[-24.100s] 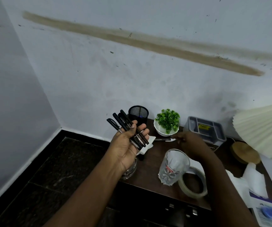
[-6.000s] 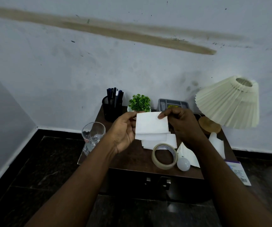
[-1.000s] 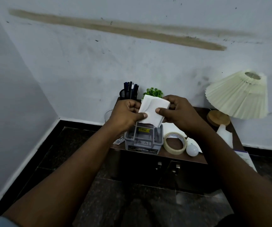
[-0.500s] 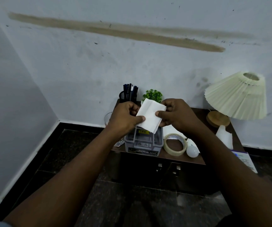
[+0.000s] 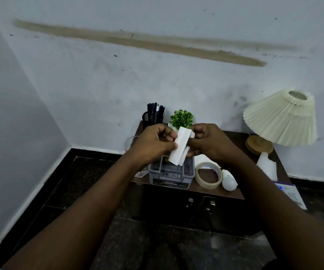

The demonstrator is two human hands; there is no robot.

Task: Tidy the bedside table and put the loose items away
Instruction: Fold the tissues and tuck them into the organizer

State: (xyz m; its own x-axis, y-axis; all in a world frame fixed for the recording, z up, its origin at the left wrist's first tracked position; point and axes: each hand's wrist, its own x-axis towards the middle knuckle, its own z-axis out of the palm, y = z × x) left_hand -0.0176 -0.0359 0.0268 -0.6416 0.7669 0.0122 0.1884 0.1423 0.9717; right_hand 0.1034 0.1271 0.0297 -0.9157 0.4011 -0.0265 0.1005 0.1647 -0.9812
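Both hands hold a folded white tissue (image 5: 180, 146) above the dark wooden bedside table (image 5: 235, 137). My left hand (image 5: 155, 143) pinches its left edge and my right hand (image 5: 206, 142) pinches its right edge. Just under the tissue stands a grey plastic organiser box (image 5: 171, 175) at the table's front. A roll of tape (image 5: 208, 175) and a white light bulb (image 5: 229, 181) lie to the right of the box. More white tissue (image 5: 265, 165) lies near the lamp base.
A black mesh holder with pens (image 5: 153, 116), a small green plant (image 5: 181, 118) and a drinking glass (image 5: 131, 145) sit at the back left. A pleated cream lamp (image 5: 280, 117) stands at the right. A printed packet (image 5: 289, 194) overhangs the table's right front corner.
The tissue has been folded narrower between my hands and now hangs lower, close over the grey box. The hands have drawn nearer to each other.
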